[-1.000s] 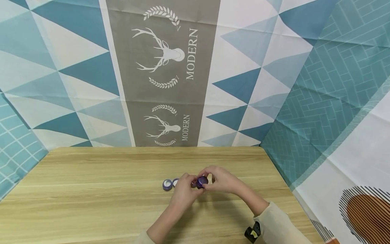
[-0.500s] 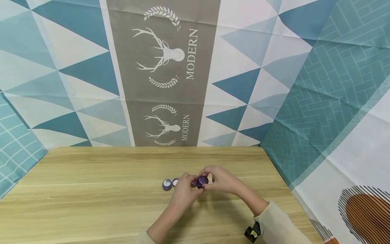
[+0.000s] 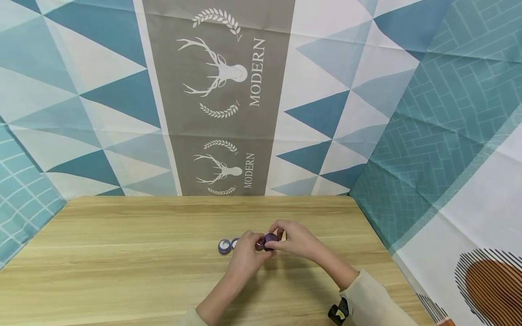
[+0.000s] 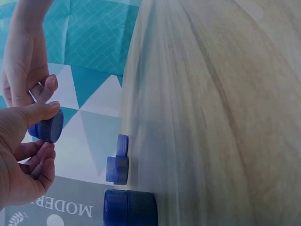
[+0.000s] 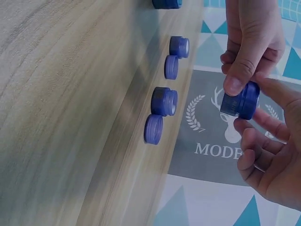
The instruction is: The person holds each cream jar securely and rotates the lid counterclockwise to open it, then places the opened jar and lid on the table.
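Note:
A small purple-blue screw-top jar (image 5: 230, 104) is held above the table between both hands. My left hand (image 3: 246, 258) pinches the jar's body between thumb and fingers. On the lid (image 5: 249, 100), at the jar's other end, are the thumb and fingers of my right hand (image 3: 297, 241). The lid sits on the body. Below, a jar without its lid (image 5: 161, 101) stands on the table beside a loose lid (image 5: 154, 129). Another uncovered jar (image 5: 178, 47) and loose lid (image 5: 171, 68) lie further along the same row. My left hand partly hides this row in the head view.
The wooden table (image 3: 122, 271) reaches back to a patterned cloth wall (image 3: 220, 90). A teal and white cloth (image 3: 448, 136) hangs at the right side. Another blue container (image 5: 167, 4) shows at the top edge of the right wrist view.
My right fingers have shifted on the lid, and the thumb now lies further left across it. The left hand and the jar have stayed almost in place.

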Demonstrator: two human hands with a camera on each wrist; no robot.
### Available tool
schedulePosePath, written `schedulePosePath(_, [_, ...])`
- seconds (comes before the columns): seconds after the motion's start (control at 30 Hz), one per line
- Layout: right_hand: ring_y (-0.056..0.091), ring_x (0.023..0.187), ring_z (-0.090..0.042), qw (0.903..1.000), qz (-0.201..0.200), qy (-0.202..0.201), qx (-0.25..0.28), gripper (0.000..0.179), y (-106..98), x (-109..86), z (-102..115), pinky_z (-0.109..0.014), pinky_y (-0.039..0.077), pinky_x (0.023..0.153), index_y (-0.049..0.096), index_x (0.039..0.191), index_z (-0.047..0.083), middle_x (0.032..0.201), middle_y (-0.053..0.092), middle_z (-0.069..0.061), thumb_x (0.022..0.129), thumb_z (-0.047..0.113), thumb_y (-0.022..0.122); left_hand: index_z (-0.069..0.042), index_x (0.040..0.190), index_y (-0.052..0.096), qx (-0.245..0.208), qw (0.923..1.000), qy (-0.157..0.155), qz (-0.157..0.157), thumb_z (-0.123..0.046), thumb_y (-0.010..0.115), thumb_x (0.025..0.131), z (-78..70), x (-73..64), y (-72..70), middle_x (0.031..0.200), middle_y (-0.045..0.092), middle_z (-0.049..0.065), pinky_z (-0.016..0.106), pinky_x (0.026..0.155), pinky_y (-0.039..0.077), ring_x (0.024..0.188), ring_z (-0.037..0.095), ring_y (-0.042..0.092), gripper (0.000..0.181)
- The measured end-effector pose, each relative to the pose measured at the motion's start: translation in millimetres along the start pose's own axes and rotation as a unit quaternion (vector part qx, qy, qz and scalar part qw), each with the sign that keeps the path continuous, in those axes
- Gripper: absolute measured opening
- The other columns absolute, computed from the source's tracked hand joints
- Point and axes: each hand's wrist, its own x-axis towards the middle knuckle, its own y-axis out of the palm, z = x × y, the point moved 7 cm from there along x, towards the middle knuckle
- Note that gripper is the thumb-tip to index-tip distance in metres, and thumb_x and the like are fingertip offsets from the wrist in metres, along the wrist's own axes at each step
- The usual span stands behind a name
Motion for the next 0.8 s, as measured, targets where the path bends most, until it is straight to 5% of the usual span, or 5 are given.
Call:
schedulePosePath(0.2, [0.051, 0.071, -0.012, 0.9982, 0.023, -0.044, -0.034, 0.034, 1.8, -3.0, 4.5, -0.018, 0.043, 0.058, 0.062, 0.113, 0.014, 0.097, 0.062, 0.002, 0.082, 0.024, 0.070, -0.005, 0.094, 0.070, 0.003, 1.0000, 0.005, -0.001, -0.018, 0.077, 0.071, -0.6, -0.3, 1.6, 0.083, 0.058, 0.007, 0.022, 0.065, 0.046, 0.077, 0.018, 0.056, 0.028])
schedulePosePath(0.43, [0.051, 0.069, -0.010, 0.9999, 0.005, 0.002, -0.012, 0.036, 0.4, -2.1, -0.9, -0.021, 0.043, 0.057, 0.063, 0.110, 0.014, 0.091, 0.061, 0.005, 0.084, 0.039, 0.066, -0.010, 0.090, 0.069, 0.001, 1.0000, 0.006, -0.001, -0.023, 0.078, 0.073, -1.7, 0.4, 1.9, 0.080, 0.055, 0.002, 0.020, 0.061, 0.041, 0.074, 0.017, 0.052, 0.023])
schedulePosePath(0.57, [0.052, 0.070, -0.011, 0.9994, 0.008, -0.011, -0.032, 0.026, 0.4, -0.7, 1.4, -0.020, 0.043, 0.056, 0.065, 0.104, 0.015, 0.087, 0.061, 0.006, 0.083, 0.028, 0.069, -0.009, 0.089, 0.070, 0.000, 1.0000, 0.005, 0.000, -0.021, 0.077, 0.072, -2.3, 0.9, 1.8, 0.081, 0.056, 0.004, 0.019, 0.060, 0.040, 0.074, 0.018, 0.053, 0.022])
schedulePosePath(0.8, [0.051, 0.075, -0.011, 0.9973, 0.037, -0.049, -0.038, 0.038, 2.7, -3.0, 6.5, -0.018, 0.044, 0.060, 0.060, 0.118, 0.012, 0.105, 0.061, -0.001, 0.081, 0.017, 0.069, -0.007, 0.087, 0.069, 0.002, 0.9999, 0.009, -0.004, -0.016, 0.077, 0.069, -2.0, 0.7, 2.1, 0.082, 0.058, 0.008, 0.021, 0.063, 0.042, 0.075, 0.018, 0.053, 0.022])
